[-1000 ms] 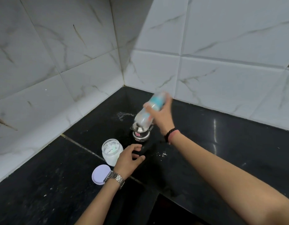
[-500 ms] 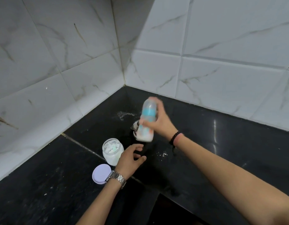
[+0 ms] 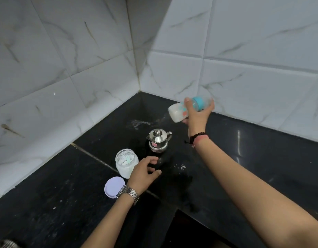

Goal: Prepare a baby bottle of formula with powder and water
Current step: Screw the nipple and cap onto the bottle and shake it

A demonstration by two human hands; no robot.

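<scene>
We see the bottle (image 3: pixel 179 112) lying almost sideways in the air, off to the right above the worktop (image 3: pixel 244 158), its milky base pointing left and its teal collar toward the wall. The right hand (image 3: pixel 197 113) is wrapped round its neck end. A second ago it hung slanted over the kettle (image 3: pixel 158 140), then stood nearly upright in front of it; now it has swung clear, so the kettle shows whole, lid on. We judge this to be shaking: powder and water are in, the top is fitted, and the mixing is under way, near the end of the task. The left hand (image 3: pixel 145 171) has barely moved; it rests on the worktop with fingers loosely spread, holding nothing, just beside the jar (image 3: pixel 126 162) of white powder, which stands uncapped. The jar's pale lid (image 3: pixel 114 187) lies flat by the left wrist. Some spilled powder (image 3: pixel 179 166) speckles the dark stone right of that hand. Capping the jar appears to be left to do.
</scene>
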